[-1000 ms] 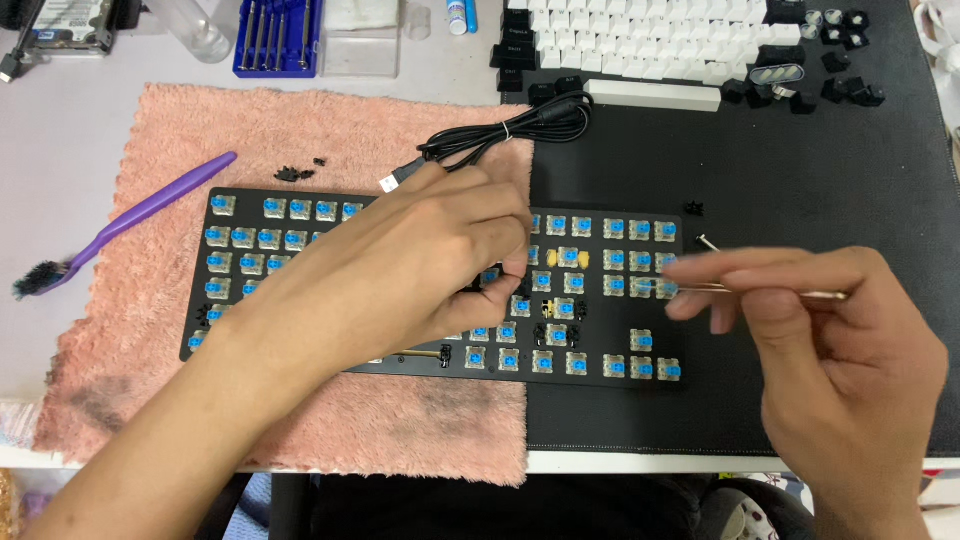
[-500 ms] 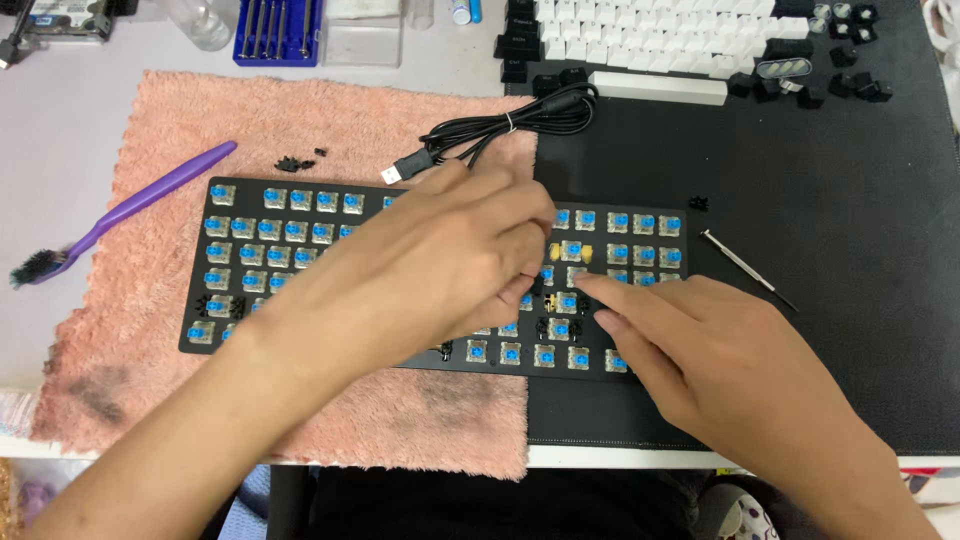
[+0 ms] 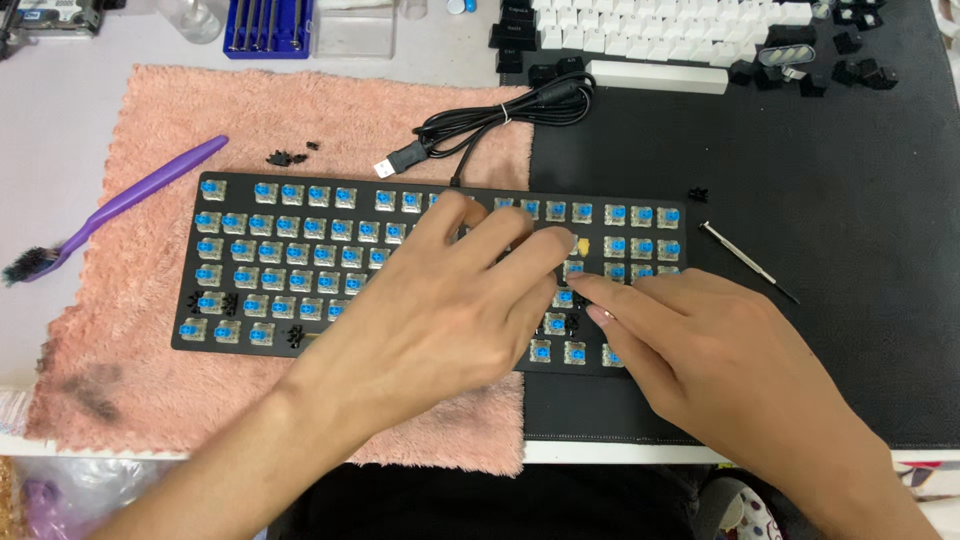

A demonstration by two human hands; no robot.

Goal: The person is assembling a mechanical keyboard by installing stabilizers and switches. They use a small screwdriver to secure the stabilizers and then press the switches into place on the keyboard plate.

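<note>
Keyboard (image 3: 300, 270) lies flat, left part on the pink towel (image 3: 200, 120), right part on the black mat (image 3: 830, 200). All keycaps appear to be off: every visible position shows a bare blue-stem switch (image 3: 282, 194). Removed caps sit at far right: a white group (image 3: 660, 25) set in rows, plus loose black ones (image 3: 860, 60); too many and too small to count.

Progress, as judged: cap removal looks complete. Work now centres on the switches right of centre, under both hands. One position there shows yellow (image 3: 583, 246) instead of blue, so at least one switch may be out; the hands hide the neighbours, so the count of pulled switches cannot be told.

Hands:
- Left hand (image 3: 450, 310) lies over the middle of the board, fingers spread and pressing down; nothing visibly held.
- Right hand (image 3: 720, 350) at near right edge of board, fingers narrow, tips on a switch beside the left fingertips; whether anything is pinched cannot be told.

Counts:
- keyboard: one
- purple brush (image 3: 120, 205): one, left on the towel
- thin metal pick (image 3: 748, 262): one, on the mat, right of the board, untouched
- cable (image 3: 500, 115): one, coiled at far side, plug loose
- blue tool rack (image 3: 268, 25): one, far left
- small black bits (image 3: 288, 156): a few, far of the board; one more (image 3: 698, 193) at its far right corner
</note>
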